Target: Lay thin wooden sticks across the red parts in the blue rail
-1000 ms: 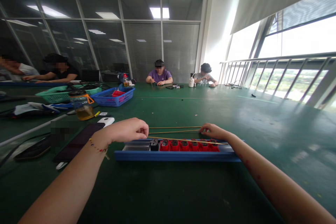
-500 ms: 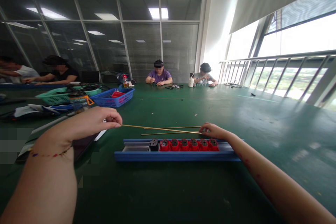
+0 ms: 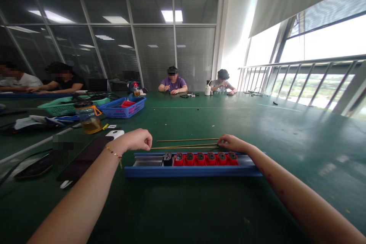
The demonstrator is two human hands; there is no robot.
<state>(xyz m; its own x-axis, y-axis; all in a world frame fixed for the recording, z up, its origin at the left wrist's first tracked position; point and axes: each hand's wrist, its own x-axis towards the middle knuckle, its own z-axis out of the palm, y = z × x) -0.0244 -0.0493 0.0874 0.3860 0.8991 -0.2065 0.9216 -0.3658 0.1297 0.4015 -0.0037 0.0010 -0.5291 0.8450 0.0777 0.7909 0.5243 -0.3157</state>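
My left hand (image 3: 140, 140) is closed, its fingertips at the left end of a thin wooden stick (image 3: 183, 148) lying low over the table. At the right ends of the sticks, the fingers of my right hand (image 3: 232, 143) are pinched together. A second stick lies almost along the first, and a third stick (image 3: 187, 140) lies a little farther back. Just in front of them is a blue rail (image 3: 194, 172) with a metallic channel. Inside it stand a row of several red plastic connector housings (image 3: 200, 159) with dark tops and one black housing (image 3: 167, 159) at their left.
At left are a dark tablet (image 3: 85, 158), a phone (image 3: 34, 166), a jar (image 3: 91, 122) of amber liquid, a blue basket (image 3: 122, 111) and a green basket (image 3: 57, 107). Several people sit around the green table (image 3: 183, 209). A white bottle (image 3: 207, 90) stands far back.
My left hand has moved right and down, bringing the raised stick down beside the others and uncovering the tablet and jar. My right hand has hardly moved.
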